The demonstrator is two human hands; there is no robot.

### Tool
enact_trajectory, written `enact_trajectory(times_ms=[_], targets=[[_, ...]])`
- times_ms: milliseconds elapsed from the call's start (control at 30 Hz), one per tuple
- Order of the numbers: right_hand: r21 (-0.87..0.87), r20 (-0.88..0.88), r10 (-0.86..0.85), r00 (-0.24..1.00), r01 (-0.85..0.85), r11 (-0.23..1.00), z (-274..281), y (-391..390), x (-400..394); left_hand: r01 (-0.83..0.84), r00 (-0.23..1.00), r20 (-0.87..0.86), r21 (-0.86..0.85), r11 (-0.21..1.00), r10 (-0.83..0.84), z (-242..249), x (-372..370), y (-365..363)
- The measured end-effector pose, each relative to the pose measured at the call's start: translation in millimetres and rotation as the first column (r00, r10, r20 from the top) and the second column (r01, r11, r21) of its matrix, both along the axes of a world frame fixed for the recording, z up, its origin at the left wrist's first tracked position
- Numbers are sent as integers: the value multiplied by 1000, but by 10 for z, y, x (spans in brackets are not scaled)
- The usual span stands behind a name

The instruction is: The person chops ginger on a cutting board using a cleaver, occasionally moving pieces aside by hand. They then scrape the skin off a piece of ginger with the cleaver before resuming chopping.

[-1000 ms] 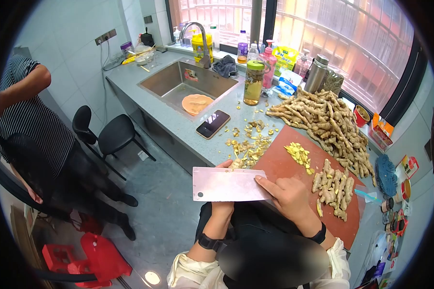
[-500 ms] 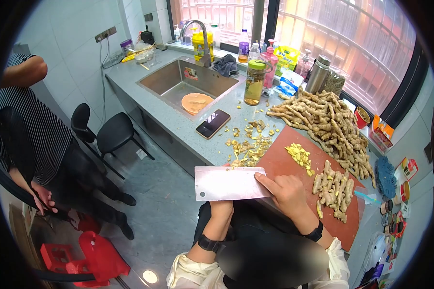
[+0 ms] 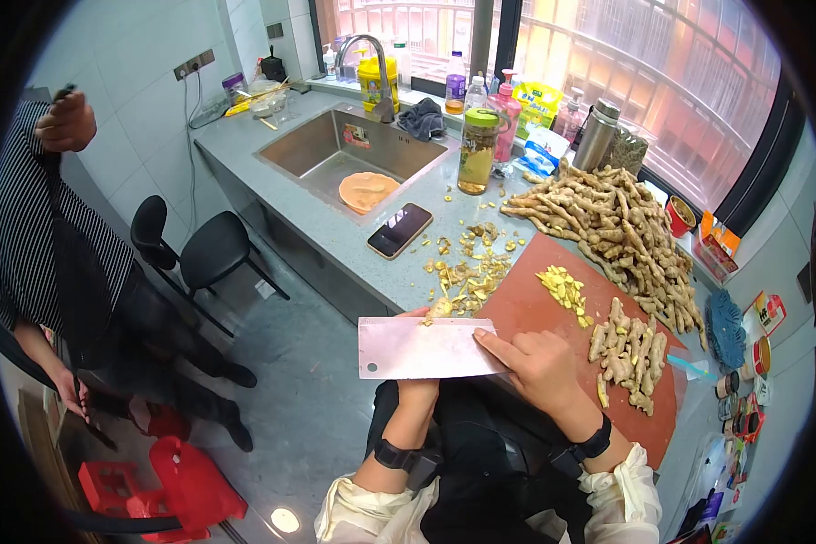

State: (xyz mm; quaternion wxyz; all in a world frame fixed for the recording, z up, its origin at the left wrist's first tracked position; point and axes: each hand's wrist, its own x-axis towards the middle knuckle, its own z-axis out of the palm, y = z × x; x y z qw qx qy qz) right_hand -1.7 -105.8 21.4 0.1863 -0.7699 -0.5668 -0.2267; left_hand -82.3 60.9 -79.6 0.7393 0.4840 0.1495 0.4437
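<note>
I'm looking at the cleaver (image 3: 422, 348) in the lower middle of the frame, blade held flat and broadside to me, just off the near edge of the counter (image 3: 335, 231). My right hand (image 3: 539, 367) is closed around its handle end, index finger stretched along the top of the blade. My left hand (image 3: 419, 388) sits mostly behind the blade, fingertips peeking over the top edge by a small ginger piece (image 3: 441, 308); whether it is gripping that piece or only touching it, I cannot tell.

Just right of the blade lies the reddish cutting board (image 3: 530, 304). On it, a small heap of ginger slices (image 3: 564, 292) near the middle, and a cluster of trimmed ginger roots (image 3: 627, 354) toward its right side. Left of the board, ginger peelings (image 3: 467, 267) are scattered over the counter.

Further up and right, a big pile of raw ginger (image 3: 616, 231) runs along the window side. A phone (image 3: 400, 230) lies face up above the peelings, and a tall jar with a green lid (image 3: 477, 152) stands beyond it. The sink (image 3: 358, 150) at upper centre holds an orange dish (image 3: 369, 191).

At the left edge a person in a striped top (image 3: 36, 236) stands near a black chair (image 3: 195, 249).
</note>
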Motion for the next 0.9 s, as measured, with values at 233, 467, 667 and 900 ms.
enact_trajectory(times_ms=[233,467,667,900], targets=[[7,34,-27,999,26,1000,-38,7,39,-108,972,-197,106,988,128,-129,-62,-67],[50,-47,-99,994,101,994,-218,-56,319,33,999,0,-149,988,-34,299,-129,-54],[10,-67,-4,998,5,1000,-73,-46,82,-45,995,-89,-30,999,42,48,-86,-19],[8,-41,-30,999,31,1000,-164,-55,182,6,1000,-29,-190,982,-12,225,-170,30]])
